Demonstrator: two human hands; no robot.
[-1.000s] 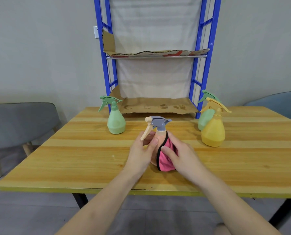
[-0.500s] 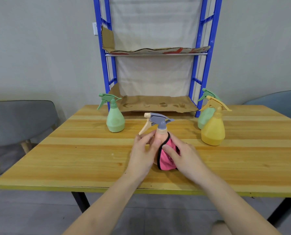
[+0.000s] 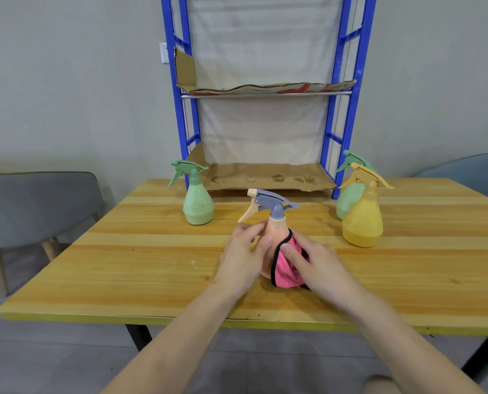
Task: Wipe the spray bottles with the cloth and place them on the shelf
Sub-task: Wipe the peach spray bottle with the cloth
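Wiping is proceeding on the peach bottle [image 3: 276, 228], which is standing upright on the table [image 3: 151, 251] in front of the shelf [image 3: 265, 179], well short of its lower board. The left hand [image 3: 242, 254] is gripping the bottle's neck and shoulder, thumb and fingers curled round it. The right hand [image 3: 313, 260] is cupping the pink cloth [image 3: 286, 273] against the opposite side of the body, fingers bent over the fabric. Compared with a second ago, the grey spray head is pointing slightly more to the right and the cloth-covered fingers are sitting a little farther round the body. The bottle itself is keeping almost the same spot in front of the shelf. This is suggesting that the bottle is being turned under the cloth, so wiping is probably still under way and placing is not yet beginning. The bottle is showing a pear-shaped peach body, a grey head and a pale trigger pointing left; cloth and hands are hiding much of its lower half. Three more bottles are waiting beside the shelf: a green bottle [image 3: 197, 206] at its left post, and a yellow bottle [image 3: 362, 223] with a second green bottle [image 3: 346, 200] behind it at its right post. None of the four is standing on the shelf yet.
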